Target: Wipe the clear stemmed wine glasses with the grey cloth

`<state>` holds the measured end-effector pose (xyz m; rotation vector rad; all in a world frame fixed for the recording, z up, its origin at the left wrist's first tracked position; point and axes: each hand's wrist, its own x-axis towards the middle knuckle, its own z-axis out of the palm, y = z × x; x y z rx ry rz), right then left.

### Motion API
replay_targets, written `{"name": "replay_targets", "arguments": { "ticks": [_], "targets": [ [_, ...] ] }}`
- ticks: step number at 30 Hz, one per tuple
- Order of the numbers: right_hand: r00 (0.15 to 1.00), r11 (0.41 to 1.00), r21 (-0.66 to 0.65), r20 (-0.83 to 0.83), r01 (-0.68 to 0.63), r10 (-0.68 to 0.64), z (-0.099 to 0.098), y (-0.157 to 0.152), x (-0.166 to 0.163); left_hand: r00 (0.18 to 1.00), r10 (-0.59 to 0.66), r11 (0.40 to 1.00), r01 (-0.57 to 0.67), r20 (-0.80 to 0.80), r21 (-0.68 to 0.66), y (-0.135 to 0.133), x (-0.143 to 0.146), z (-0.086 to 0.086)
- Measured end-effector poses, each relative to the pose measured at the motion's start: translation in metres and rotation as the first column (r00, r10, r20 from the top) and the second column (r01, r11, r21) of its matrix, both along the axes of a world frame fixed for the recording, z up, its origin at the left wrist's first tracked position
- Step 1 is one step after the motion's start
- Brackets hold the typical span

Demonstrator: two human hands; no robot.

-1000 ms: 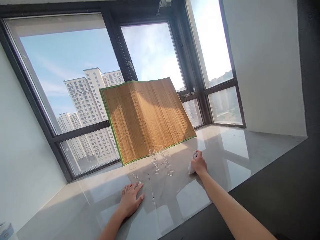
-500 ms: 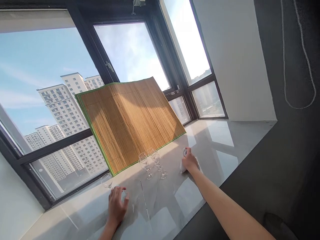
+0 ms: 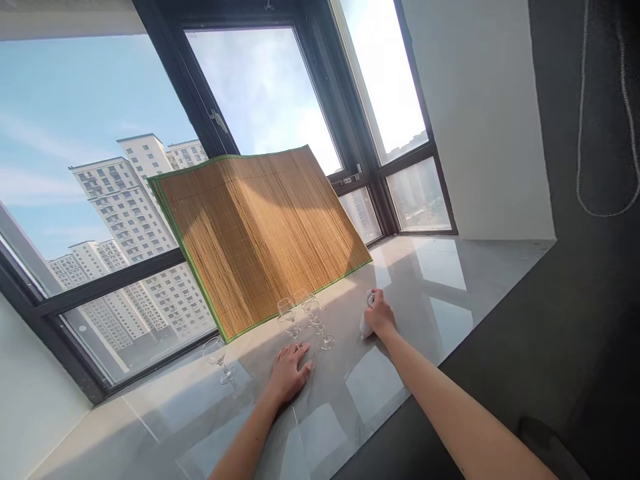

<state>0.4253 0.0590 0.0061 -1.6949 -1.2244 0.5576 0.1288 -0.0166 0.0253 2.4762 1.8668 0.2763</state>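
Observation:
My left hand (image 3: 291,372) is low over the sill, thumb apart from the fingers. Its fingertips reach the foot of a clear stemmed glass (image 3: 287,319) and hide that foot; whether they touch it I cannot tell. Close behind and beside it stand two more stemmed glasses, one nearer (image 3: 313,315) and one farther back, partly overlapped. A single stemmed glass (image 3: 216,357) stands upright farther left. To the right, my right hand (image 3: 381,316) is closed around a white cloth (image 3: 367,325), bunched up and resting at the sill surface.
A bamboo mat (image 3: 265,240) with green edging leans against the window behind the glasses. The glossy tiled sill (image 3: 425,293) ends at a front edge, with dark floor beyond. A white wall (image 3: 490,133) rises at right, and a beaded cord (image 3: 580,133) hangs beyond it.
My left hand has moved right, from beside the single glass to the foot of the grouped glasses. The single glass now shows fully. My right hand keeps the cloth in about the same place.

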Motion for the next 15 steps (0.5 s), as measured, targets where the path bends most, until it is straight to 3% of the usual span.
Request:
{"name": "replay_targets", "arguments": {
  "ticks": [4,7,10,15],
  "targets": [
    [1.0,1.0,0.003,-0.016,-0.002,0.002,-0.001,0.003,0.0,0.998,-0.059,0.998,0.059,0.029,0.02,-0.059,-0.017,-0.006],
    [1.0,1.0,0.007,-0.017,-0.005,0.005,-0.002,0.004,0.0,0.997,-0.08,0.997,0.08,0.015,0.012,-0.095,-0.048,-0.009],
    [1.0,1.0,0.005,-0.011,-0.005,0.005,-0.003,0.004,-0.001,0.993,0.114,0.993,-0.113,-0.032,0.025,-0.102,-0.089,-0.01],
    [1.0,1.0,0.0,0.003,-0.005,0.005,-0.003,0.003,0.0,0.866,0.492,0.87,-0.489,-0.086,0.053,-0.073,-0.144,-0.017]
  ]
}}
